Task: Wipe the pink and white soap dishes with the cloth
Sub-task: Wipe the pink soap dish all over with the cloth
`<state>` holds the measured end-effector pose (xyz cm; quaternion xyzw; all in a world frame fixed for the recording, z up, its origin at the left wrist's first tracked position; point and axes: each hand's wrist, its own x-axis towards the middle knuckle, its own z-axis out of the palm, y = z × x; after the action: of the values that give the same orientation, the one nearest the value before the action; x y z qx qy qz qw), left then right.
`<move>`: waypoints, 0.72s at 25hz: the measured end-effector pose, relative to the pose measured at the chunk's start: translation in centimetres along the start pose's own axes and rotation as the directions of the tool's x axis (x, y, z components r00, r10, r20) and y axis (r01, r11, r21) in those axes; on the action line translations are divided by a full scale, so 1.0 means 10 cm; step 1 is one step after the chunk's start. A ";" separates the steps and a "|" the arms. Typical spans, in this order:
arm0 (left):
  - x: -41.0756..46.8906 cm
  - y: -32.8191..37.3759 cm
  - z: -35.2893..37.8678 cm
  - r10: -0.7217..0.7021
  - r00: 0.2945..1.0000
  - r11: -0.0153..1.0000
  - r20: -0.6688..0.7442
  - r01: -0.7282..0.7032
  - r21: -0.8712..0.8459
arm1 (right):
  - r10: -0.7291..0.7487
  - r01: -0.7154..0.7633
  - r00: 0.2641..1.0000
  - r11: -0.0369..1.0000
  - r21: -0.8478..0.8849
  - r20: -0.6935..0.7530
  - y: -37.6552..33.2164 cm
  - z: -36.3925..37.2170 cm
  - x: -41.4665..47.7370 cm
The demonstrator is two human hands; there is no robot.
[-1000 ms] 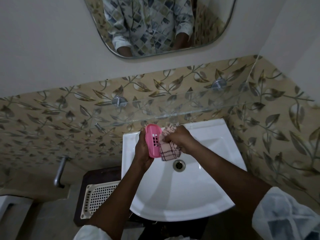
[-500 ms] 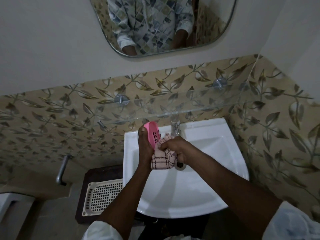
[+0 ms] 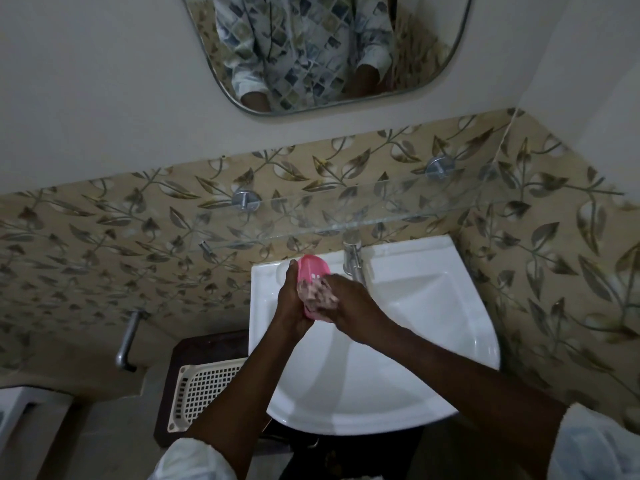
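Note:
I hold a pink soap dish (image 3: 313, 266) upright over the white sink (image 3: 433, 306). My left hand (image 3: 289, 303) grips the dish from its left side. Against the dish's face, my right hand (image 3: 349, 306) presses a bunched pink checked cloth (image 3: 317, 294), which is blurred. The cloth covers the dish's lower half. A white perforated tray (image 3: 204, 393) lies on a dark stand left of the sink; I cannot tell if it is the white soap dish.
A chrome tap (image 3: 353, 259) stands at the sink's back edge, just right of my hands. A glass shelf (image 3: 346, 216) juts from the leaf-patterned tiles above it. A mirror (image 3: 329, 50) hangs higher up. A metal handle (image 3: 126, 337) sticks out at the left.
The cloth hung below the dish before; now my right hand presses it higher against the dish's face. Both hands stay over the back of the sink.

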<state>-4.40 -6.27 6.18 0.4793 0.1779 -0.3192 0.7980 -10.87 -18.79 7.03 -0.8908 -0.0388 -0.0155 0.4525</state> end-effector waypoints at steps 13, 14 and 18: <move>-0.04 0.17 -0.10 -0.246 0.963 0.968 0.106 0.238 0.085 | -0.567 0.538 0.823 0.790 -0.293 -0.018 0.15 -0.01 -0.11; -0.06 0.17 -0.11 -0.268 0.956 0.960 0.120 0.256 0.110 | -0.605 0.577 0.796 0.758 -0.305 0.004 0.17 -0.08 -0.08; -0.07 0.19 -0.15 -0.284 0.948 0.955 0.142 0.266 0.134 | -0.638 0.596 0.770 0.702 -0.391 0.027 0.20 -0.16 -0.01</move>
<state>-3.58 -4.09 7.12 0.4673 0.1602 -0.4742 0.7288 -10.80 -21.27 6.41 -0.8933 -0.3062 -0.2224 0.2423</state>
